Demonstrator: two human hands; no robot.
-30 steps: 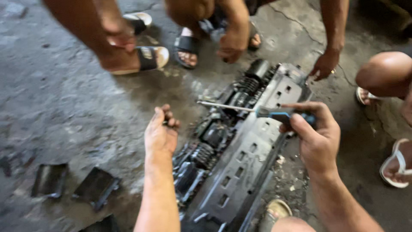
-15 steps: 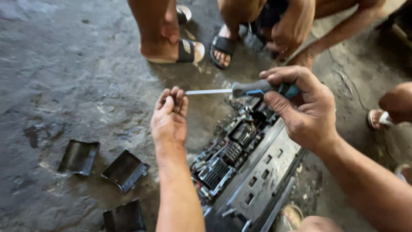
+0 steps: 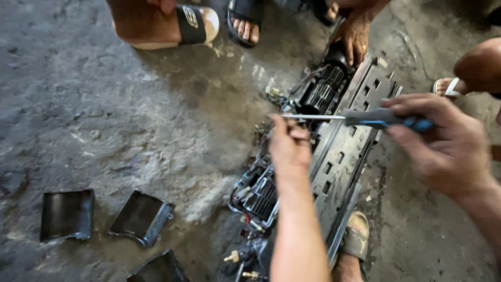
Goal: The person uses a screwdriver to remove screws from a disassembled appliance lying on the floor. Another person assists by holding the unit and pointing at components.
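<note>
My right hand (image 3: 443, 146) grips a screwdriver (image 3: 386, 119) with a black and blue handle. Its metal shaft points left, level above the part. My left hand (image 3: 288, 145) is closed, its fingertips pinched right at the shaft's tip; whether a small piece sits between them is hidden. Under both hands a long dark mechanical assembly (image 3: 339, 156) with a slotted metal plate, black ribbed units and wires lies slanted on the concrete floor (image 3: 130, 120).
Another person's hand (image 3: 355, 36) rests on the assembly's far end. Sandalled feet (image 3: 193, 23) stand at the top and a foot (image 3: 449, 86) at the right. Three black plastic covers (image 3: 141, 216) lie at lower left. My own sandalled foot (image 3: 357, 235) is beside the plate.
The view has swung, so the assembly now sits further right. My left hand stays at the screwdriver's tip, and the tool has lowered over the assembly.
</note>
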